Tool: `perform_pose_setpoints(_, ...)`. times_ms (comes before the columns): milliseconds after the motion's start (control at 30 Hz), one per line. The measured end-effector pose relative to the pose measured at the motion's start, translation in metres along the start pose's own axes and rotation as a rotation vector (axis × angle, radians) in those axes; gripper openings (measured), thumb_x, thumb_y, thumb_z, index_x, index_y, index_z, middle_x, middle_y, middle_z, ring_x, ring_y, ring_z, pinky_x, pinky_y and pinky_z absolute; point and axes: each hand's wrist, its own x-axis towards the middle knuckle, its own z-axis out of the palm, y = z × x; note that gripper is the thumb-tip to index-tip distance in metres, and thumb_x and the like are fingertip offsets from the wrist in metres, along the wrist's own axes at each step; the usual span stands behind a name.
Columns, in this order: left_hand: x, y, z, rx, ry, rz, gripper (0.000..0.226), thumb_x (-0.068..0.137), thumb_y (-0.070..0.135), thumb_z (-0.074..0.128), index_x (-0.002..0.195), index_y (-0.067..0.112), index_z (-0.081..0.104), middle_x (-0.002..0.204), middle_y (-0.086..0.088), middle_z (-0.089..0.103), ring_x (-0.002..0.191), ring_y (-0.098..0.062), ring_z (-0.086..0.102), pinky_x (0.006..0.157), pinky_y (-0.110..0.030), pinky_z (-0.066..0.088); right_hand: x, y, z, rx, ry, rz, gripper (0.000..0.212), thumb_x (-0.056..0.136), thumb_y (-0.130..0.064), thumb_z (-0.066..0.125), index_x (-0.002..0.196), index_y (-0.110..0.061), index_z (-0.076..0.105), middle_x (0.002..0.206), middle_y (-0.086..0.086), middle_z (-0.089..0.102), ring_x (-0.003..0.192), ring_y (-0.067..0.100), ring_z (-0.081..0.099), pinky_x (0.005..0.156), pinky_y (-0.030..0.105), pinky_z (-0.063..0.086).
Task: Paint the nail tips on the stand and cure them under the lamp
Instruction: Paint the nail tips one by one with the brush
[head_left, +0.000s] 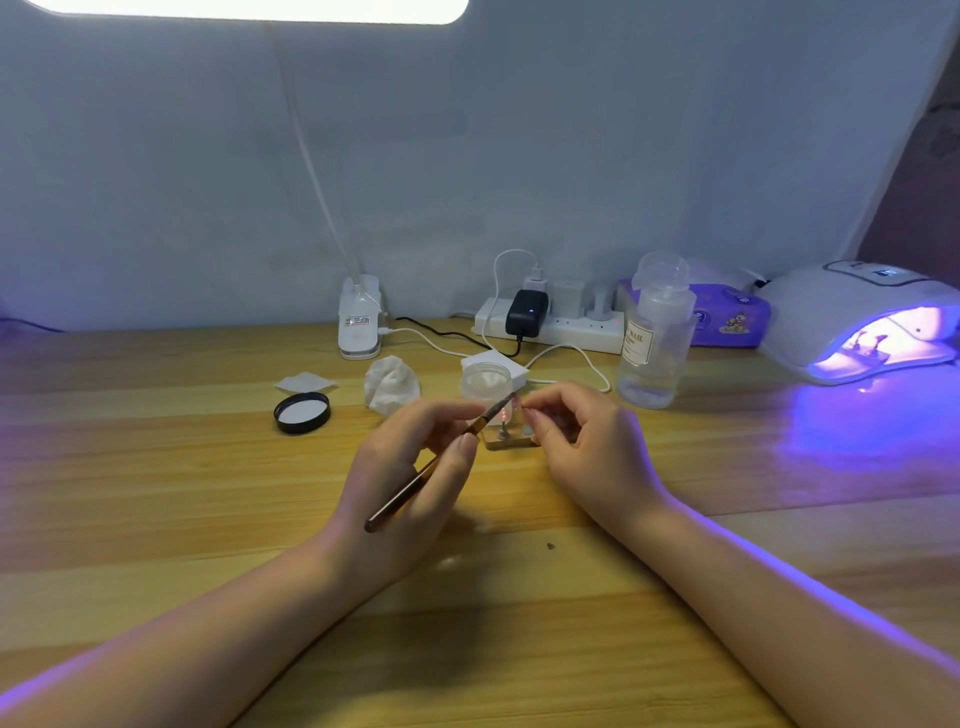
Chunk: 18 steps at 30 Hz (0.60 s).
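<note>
My left hand (415, 467) grips a slim brown nail brush (415, 488), and the brush's tip reaches a small red nail tip (504, 414) standing on the wooden stand (511, 441) at the table's middle. My right hand (582, 441) has its fingers curled at the stand's right side, fingertips close to the nail tip; whether it pinches the tip's post I cannot tell. The white curing lamp (857, 322) glows violet at the far right, with small stands visible inside its opening.
Behind the stand is an open clear jar (485, 382), its black lid (302, 413) lying to the left. A crumpled tissue (390, 385), cotton pad (305, 383), pump bottle (655, 343), power strip (550, 325), purple wipes pack (730, 319) and desk lamp clamp (360, 322) line the back.
</note>
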Motion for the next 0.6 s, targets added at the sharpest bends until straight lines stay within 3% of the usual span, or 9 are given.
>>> perform_pose_setpoints(167, -0.0007, -0.0009, -0.0005, 0.022, -0.028, -0.013, 0.022, 0.089, 0.03, 0.053, 0.104, 0.022, 0.067, 0.091, 0.006, 0.069, 0.087, -0.015, 0.064, 0.075, -0.028, 0.051, 0.0001, 0.0004, -0.0005, -0.01, 0.002, 0.001, 0.008, 0.087, -0.004, 0.066, 0.093, -0.006, 0.071, 0.077, -0.003, 0.064, 0.071, 0.007, 0.056, 0.065, 0.015, 0.044)
perform_pose_setpoints(367, -0.0019, -0.003, -0.0023, -0.037, -0.027, -0.033, 0.021, 0.086, 0.031, 0.05, 0.095, 0.023, 0.067, 0.085, 0.01, 0.067, 0.082, -0.015, 0.063, 0.071, -0.024, 0.048, 0.0002, -0.0001, -0.001, -0.006, -0.004, 0.005, 0.009, 0.087, -0.004, 0.066, 0.094, -0.005, 0.07, 0.077, -0.002, 0.065, 0.071, 0.01, 0.058, 0.066, 0.022, 0.047)
perform_pose_setpoints(600, 0.0002, -0.0024, 0.0007, -0.001, 0.019, -0.017, 0.019, 0.09, 0.03, 0.053, 0.105, 0.032, 0.065, 0.094, 0.013, 0.068, 0.089, -0.01, 0.065, 0.076, -0.015, 0.047, 0.0, 0.0002, 0.0001, 0.011, -0.004, 0.015, 0.009, 0.087, -0.005, 0.066, 0.094, -0.006, 0.071, 0.08, 0.0, 0.067, 0.075, 0.012, 0.061, 0.068, 0.026, 0.05)
